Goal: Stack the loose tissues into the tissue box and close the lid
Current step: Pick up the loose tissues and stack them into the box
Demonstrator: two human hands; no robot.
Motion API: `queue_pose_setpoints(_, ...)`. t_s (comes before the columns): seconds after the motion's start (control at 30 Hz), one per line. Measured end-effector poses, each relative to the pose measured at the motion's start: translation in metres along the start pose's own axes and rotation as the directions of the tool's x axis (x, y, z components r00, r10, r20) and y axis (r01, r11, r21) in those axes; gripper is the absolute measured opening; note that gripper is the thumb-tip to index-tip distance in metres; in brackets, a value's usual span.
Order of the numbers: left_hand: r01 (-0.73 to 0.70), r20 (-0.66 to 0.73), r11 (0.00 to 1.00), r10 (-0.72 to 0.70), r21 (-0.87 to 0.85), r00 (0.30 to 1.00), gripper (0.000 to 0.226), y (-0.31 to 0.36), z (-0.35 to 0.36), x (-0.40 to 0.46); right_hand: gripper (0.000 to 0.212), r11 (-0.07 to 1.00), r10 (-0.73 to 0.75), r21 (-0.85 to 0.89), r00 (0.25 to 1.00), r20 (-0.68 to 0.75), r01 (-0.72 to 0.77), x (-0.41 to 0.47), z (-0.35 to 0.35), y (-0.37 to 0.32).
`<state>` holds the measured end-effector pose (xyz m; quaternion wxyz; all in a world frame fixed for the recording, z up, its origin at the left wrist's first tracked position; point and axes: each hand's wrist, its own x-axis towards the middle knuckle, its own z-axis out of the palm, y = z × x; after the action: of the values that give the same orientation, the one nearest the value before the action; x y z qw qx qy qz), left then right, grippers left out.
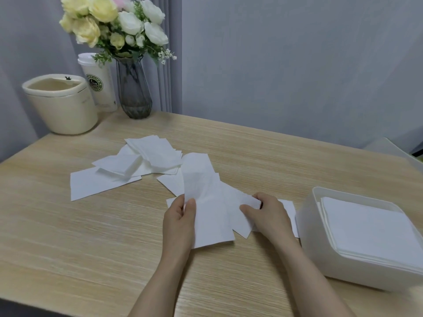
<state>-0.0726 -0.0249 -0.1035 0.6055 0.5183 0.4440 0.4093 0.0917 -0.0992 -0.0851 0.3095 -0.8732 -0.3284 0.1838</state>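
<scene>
Head view: left hand (179, 221) pinches a tissue's (206, 216) left edge, right hand (266, 213) pinches another tissue (240, 216). Tissue box (315, 227), lidless, sits just right; loose tissues (137, 163) scattered mid-table (68, 248).

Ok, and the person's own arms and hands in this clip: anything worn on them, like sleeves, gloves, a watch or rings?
Nothing worn that shows. Both forearms are bare from the bottom edge of the picture up to the wrists, with no sleeve cuff in view. The left hand and the right hand are bare too: no gloves, no watch or wristband, and no rings on the fingers that can be seen. No markings show.
</scene>
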Motion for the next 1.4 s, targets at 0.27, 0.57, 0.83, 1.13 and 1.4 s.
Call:
queue_pose_setpoints(0.27, 0.019, -0.008, 0.999, -0.019, -0.036, 1.000, 0.029, 0.000, 0.000, 0.000, 0.019, 0.965, 0.045, 0.261, 0.997, -0.057, -0.029, -0.019, -0.009, 0.009)
queue_pose_setpoints(0.57, 0.024, -0.027, 1.000, -0.024, -0.016, 0.999, 0.028, -0.003, 0.000, 0.001, 0.008, 0.749, 0.150, 0.650, 0.988, 0.025, -0.130, -0.042, -0.013, 0.012)
queue_pose_setpoints(0.83, 0.001, -0.017, 1.000, -0.001, -0.007, 1.000, 0.026, -0.003, 0.000, 0.002, 0.008, 0.513, 0.087, 0.835, 0.980, 0.179, -0.198, -0.061, -0.002, -0.008)
queue_pose_setpoints(1.13, 0.018, 0.035, 0.997, -0.015, -0.071, 0.999, 0.022, -0.001, -0.002, 0.000, 0.013, 0.500, -0.021, 0.844, 0.972, 0.235, -0.194, -0.067, 0.021, -0.013)
queue_pose_setpoints(1.4, 0.025, 0.074, 0.993, -0.017, -0.117, 0.997, 0.024, 0.002, -0.001, -0.002, 0.020, 0.585, -0.070, 0.797, 0.969, 0.235, -0.151, -0.067, 0.032, -0.010)
